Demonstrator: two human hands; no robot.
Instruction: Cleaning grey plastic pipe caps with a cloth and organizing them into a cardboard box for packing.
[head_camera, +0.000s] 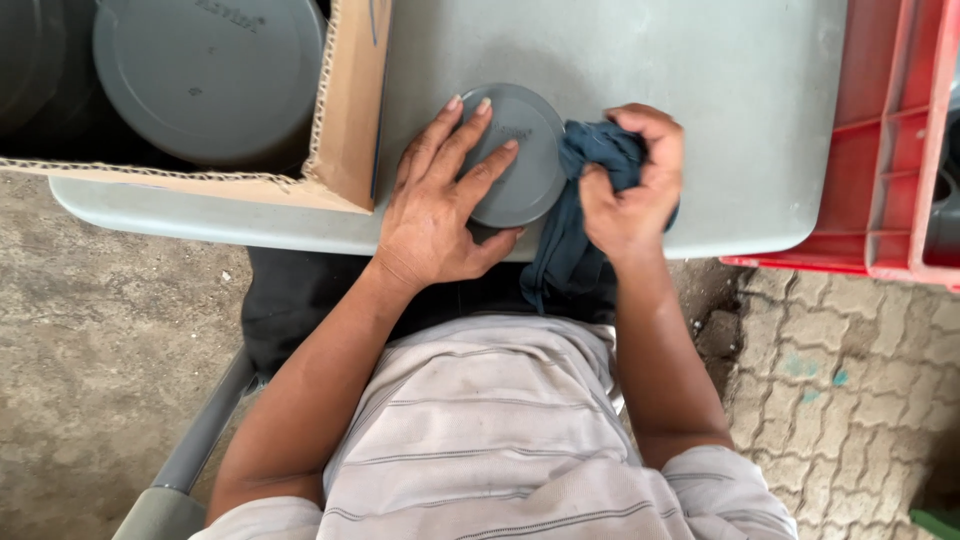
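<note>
On grey table (700, 90), round smooth lid (520, 160), crumpled cloth (585, 185).

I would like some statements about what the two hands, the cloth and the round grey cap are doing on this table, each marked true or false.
1. The left hand lies flat on the round grey cap. True.
2. The right hand is empty. False: it grips a bunched dark blue cloth.
3. The cloth touches the right edge of the cap. True.
4. The cap sits inside the cardboard box. False: it rests on the grey table, to the right of the box.
5. A red plastic crate stands at the right end of the table. True.
6. The cardboard box is empty. False: another round grey piece lies in it.
</note>
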